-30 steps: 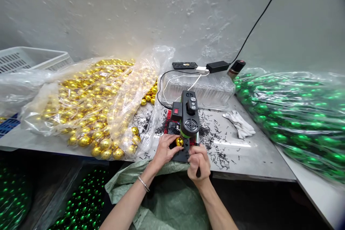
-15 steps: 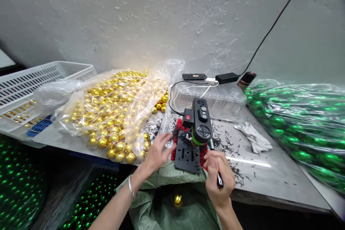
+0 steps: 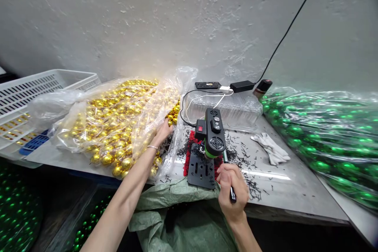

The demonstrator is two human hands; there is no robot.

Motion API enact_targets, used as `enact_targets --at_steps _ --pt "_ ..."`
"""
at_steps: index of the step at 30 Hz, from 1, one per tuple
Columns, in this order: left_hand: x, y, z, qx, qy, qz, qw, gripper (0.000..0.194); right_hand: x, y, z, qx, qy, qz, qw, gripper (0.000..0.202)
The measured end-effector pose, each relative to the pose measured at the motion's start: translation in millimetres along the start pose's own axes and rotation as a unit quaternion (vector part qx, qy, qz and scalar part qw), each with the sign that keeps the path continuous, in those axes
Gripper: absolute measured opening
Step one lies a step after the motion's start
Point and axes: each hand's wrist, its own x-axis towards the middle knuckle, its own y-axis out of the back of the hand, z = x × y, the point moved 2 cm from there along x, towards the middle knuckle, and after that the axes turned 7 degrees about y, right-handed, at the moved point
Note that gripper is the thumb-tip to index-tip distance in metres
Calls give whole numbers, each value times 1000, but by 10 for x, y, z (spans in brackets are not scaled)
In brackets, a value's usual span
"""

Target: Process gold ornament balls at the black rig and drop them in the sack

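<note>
The single head-worn view looks forward and down across the surface [image 3: 298, 195] to the wall [image 3: 165, 23], near enough that the machine [image 3: 215, 134] sits near mid-frame and both forearms [image 3: 124, 201] enter from below.

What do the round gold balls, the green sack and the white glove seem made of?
Round gold balls: probably metallic-coated plastic, given mirror-like highlights. Crumpled green sack: likely woven plastic, judging by crisp folds and slight sheen. White glove: apparently soft cloth, matte and wrinkled.
</note>
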Motion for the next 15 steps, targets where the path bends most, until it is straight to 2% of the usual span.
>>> enact_targets --at_steps 2,4,7,9,12,15 --pt "-179 16 -22 -31 4 -15 999 34 -4 2 4 2 0 -1 1000 26" --pt "-445 -6 -55 -118 5 -61 991 37 1 9 4 5 -1 -4 1000 26" --pt "-934 -161 -113 -289 26 -185 939 53 19 24 -4 2 0 -16 1000 26" --pt "-1221 -326 -150 -325 43 -234 915 59 30 33 -8 -4 1 -24 1000 25" --pt "-1471 -578 -180 -284 19 -224 932 49 41 43 -11 -12 6 -31 999 25" --pt "-1541 -734 -173 -174 -62 -179 967 40 48 48 -12 -14 7 -33 999 24"
